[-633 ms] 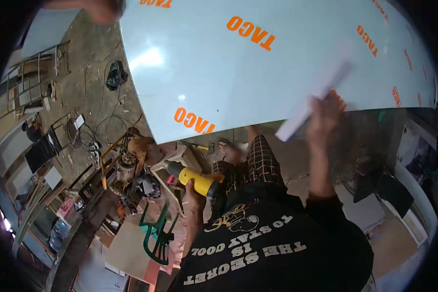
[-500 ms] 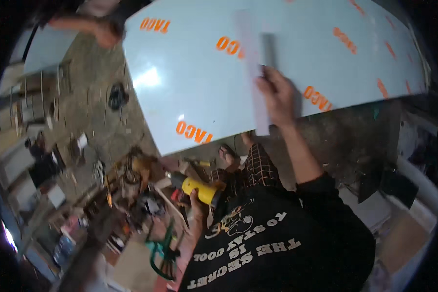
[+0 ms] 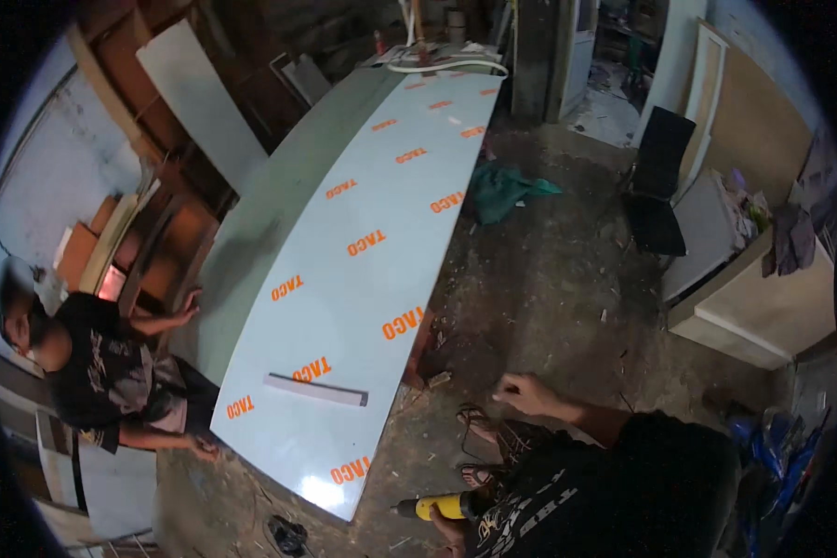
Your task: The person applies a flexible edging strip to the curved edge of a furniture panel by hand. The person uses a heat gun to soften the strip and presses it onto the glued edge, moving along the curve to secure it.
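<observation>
My left hand (image 3: 448, 532) grips a yellow handheld power tool (image 3: 442, 507) with a dark nose, low in the view beside my shirt. Its nose points left toward the near corner of a long white panel (image 3: 344, 307) printed with orange lettering. Across the near part of that panel lies a narrow pale strip (image 3: 316, 389) with a dark edge, which nobody touches. My right hand (image 3: 525, 395) hangs in the air to the right of the panel, fingers loosely apart and holding nothing.
Another person (image 3: 112, 372) stands at the panel's left side, one hand near its near-left corner. A greenish board (image 3: 260, 232) lies alongside the panel. On the right are a black chair (image 3: 658, 186) and a wooden cabinet (image 3: 753, 298); a green cloth (image 3: 507, 191) lies beyond the panel's right edge.
My right hand has let go of the pale strip and moved off the panel to the right. The view has swung, showing the panel's full length. My left hand still holds the yellow tool.
</observation>
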### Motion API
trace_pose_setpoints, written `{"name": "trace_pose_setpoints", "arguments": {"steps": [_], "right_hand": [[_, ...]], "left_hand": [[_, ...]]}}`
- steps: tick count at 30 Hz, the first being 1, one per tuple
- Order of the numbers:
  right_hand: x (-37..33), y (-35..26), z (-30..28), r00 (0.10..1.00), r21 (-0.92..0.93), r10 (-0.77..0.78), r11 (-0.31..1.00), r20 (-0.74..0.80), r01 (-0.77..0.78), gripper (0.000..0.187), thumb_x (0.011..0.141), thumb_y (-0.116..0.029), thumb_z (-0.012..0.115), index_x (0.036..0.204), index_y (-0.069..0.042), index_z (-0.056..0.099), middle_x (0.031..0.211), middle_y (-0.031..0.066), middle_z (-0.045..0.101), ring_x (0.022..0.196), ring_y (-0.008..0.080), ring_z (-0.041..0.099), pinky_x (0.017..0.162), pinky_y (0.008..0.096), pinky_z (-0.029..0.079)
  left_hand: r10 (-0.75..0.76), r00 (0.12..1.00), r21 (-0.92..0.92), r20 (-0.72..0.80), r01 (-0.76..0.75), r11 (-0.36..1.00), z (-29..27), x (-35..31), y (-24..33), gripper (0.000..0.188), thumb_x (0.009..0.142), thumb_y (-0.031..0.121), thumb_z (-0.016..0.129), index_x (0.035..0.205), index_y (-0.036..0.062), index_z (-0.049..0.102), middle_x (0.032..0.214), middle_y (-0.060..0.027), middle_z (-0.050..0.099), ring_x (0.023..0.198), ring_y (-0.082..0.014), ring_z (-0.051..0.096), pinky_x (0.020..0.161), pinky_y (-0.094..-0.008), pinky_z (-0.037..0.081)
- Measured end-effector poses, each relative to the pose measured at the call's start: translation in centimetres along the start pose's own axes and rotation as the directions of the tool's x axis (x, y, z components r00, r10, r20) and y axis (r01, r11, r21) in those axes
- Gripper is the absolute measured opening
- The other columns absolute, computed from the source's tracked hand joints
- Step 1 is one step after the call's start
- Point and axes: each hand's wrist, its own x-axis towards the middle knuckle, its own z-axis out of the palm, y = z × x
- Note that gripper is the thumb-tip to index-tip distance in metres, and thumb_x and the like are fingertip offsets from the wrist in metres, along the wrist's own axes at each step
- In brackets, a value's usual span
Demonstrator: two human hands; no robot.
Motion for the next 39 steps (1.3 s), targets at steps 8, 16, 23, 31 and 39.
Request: {"name": "trace_pose_setpoints", "arguments": {"steps": [8,16,23,31,39], "right_hand": [[-9.8,9.2,-5.0,0.946,-0.091,0.309,0.949,0.097,-0.301,0.039,0.092,-0.034,0.062,0.111,0.000,0.061,0.095,0.0167,0.068,0.093,0.0255,0.066,0.080,0.0382,0.050],[-6.8,17.8,-21.9,0.782,-0.175,0.588,0.809,0.207,-0.561,0.055,0.086,-0.035,0.067,0.130,-0.006,0.051,0.126,0.0194,0.055,0.110,0.0304,0.060,0.094,0.0412,0.047],[-5.5,22.5,-37.0,0.938,-0.173,0.254,0.939,-0.237,-0.298,0.075,0.075,-0.025,0.080,0.137,-0.006,0.042,0.129,0.0195,0.052,0.108,0.0337,0.058,0.092,0.0445,0.048],[3.9,35.6,-42.5,0.887,0.940,0.418,0.339,-0.197,0.049,0.053,0.099,-0.032,0.047,0.142,-0.004,0.036,0.135,0.0149,0.050,0.118,0.0286,0.054,0.094,0.0415,0.049],[15.7,49.9,-52.7,0.852,0.956,0.450,0.009,-0.267,0.294,0.086,0.088,-0.072,0.030,0.148,-0.011,0.028,0.143,0.0157,0.042,0.124,0.0342,0.049,0.101,0.0533,0.041]], "left_hand": [[-0.136,0.963,0.258,0.234,0.073,0.963,15.2,1.6,-5.2,0.045,0.091,0.039,0.058,0.120,0.0050,0.050,0.105,-0.0116,0.061,0.101,-0.0287,0.061,0.089,-0.0412,0.047],[-0.273,0.836,0.524,0.475,-0.020,0.851,36.3,12.8,-15.2,0.050,0.092,0.036,0.059,0.125,0.0001,0.048,0.114,-0.0124,0.059,0.104,-0.0259,0.060,0.090,-0.0419,0.048],[-0.564,0.672,0.648,0.480,0.162,0.744,58.4,14.2,-26.7,0.052,0.096,0.043,0.054,0.132,0.0065,0.047,0.123,-0.0086,0.057,0.117,-0.0239,0.053,0.099,-0.0423,0.043],[-0.691,0.515,0.830,0.507,-0.075,0.553,70.4,21.4,-35.9,0.053,0.090,0.036,0.066,0.129,0.0060,0.048,0.118,-0.0071,0.057,0.110,-0.0193,0.055,0.095,-0.0370,0.045],[-0.788,0.166,0.796,0.592,-0.268,0.542,87.6,34.6,-41.3,0.065,0.090,0.048,0.062,0.135,0.0051,0.043,0.126,-0.0101,0.054,0.120,-0.0247,0.051,0.103,-0.0437,0.041]]}}
